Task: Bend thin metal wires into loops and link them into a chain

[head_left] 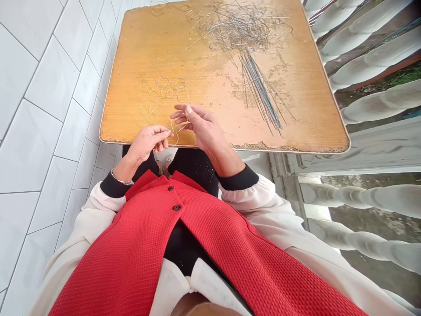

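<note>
Hands: left hand [148, 142] and right hand [204, 127] close together, fingers of both pinching a thin wire loop [171, 128] above the wooden surface [138, 52]. Risk: a slack pinch could let the springy wire slip or kink. Nearby, beyond the hands: small wire rings [161, 94]. Farther off: tangled wire [237, 26].

A veranda, shown by white rectangular floor tiles [42, 114] and a railing of white turned balusters [378, 103].
</note>
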A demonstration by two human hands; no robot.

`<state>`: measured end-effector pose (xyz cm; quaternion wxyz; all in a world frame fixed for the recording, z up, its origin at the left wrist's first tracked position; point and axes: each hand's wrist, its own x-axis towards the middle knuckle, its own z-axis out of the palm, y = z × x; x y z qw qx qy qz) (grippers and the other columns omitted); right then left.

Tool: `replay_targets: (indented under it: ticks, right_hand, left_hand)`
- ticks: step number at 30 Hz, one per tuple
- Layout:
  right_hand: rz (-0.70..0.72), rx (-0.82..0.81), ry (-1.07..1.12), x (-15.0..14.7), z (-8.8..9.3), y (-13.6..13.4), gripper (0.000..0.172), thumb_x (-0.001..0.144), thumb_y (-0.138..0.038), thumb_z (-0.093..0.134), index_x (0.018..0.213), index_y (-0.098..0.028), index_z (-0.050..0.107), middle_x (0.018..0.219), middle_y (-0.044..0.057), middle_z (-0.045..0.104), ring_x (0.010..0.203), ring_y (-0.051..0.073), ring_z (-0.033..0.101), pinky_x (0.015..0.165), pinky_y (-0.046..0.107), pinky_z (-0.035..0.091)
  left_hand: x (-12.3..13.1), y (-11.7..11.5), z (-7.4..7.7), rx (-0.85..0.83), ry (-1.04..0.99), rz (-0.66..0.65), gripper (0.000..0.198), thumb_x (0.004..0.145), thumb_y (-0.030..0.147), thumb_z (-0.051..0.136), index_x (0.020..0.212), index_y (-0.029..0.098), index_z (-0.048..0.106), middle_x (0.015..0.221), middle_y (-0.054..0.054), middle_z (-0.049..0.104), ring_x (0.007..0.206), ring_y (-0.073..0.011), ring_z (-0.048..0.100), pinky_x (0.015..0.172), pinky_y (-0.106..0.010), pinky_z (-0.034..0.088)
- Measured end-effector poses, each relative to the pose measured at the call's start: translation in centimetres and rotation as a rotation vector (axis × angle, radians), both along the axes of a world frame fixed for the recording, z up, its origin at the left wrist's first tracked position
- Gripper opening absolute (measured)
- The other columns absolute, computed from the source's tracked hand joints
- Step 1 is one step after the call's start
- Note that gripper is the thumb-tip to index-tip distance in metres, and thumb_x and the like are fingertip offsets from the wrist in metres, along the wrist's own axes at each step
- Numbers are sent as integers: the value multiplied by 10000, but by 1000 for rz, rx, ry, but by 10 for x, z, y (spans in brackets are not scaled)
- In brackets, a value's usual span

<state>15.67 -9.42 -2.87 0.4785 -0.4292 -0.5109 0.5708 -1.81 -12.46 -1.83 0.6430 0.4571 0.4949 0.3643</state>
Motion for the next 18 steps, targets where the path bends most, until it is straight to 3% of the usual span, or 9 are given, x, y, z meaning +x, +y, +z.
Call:
replay_targets:
  ticks: [2,6,10,14,18]
  right_hand:
    - [29,-12,5,-5,2,1,535,849,-749,659,923,-226,741,912,40,758,813,127,691,650,213,522]
    - [17,9,1,-14,-6,5,596,850,-815,581,757,-237,691,736,17,693,668,119,635,583,235,494]
    - [-21,4,-16,-20,-13,8,558,891,-793,545,777,-264,684,632,-11,600,573,113,567,545,248,467]
    - [-32,-8,-30,-24,-9,8,543,902,-782,540,772,-269,660,622,-20,567,554,113,546,538,249,459]
    - [42,-29,79,-21,-4,7,579,887,-787,561,720,-239,642,674,0,628,571,107,566,565,254,476]
  left_hand:
    - [2,-1,1,9,8,1,222,962,106,591,756,121,671,477,46,606,352,-13,470,376,-126,290]
    - [4,-2,-1,65,-4,-17,206,950,106,600,758,128,670,485,56,595,362,-10,457,381,-126,291]
    - [5,-2,-6,107,0,-1,182,942,118,610,773,139,673,492,68,577,380,-5,451,395,-117,298]
    - [6,-2,-7,127,-5,17,186,944,113,603,774,138,674,482,74,562,372,-1,427,394,-115,293]
    - [7,-4,-4,119,3,28,204,958,111,593,771,138,668,476,77,559,358,2,423,390,-118,286]
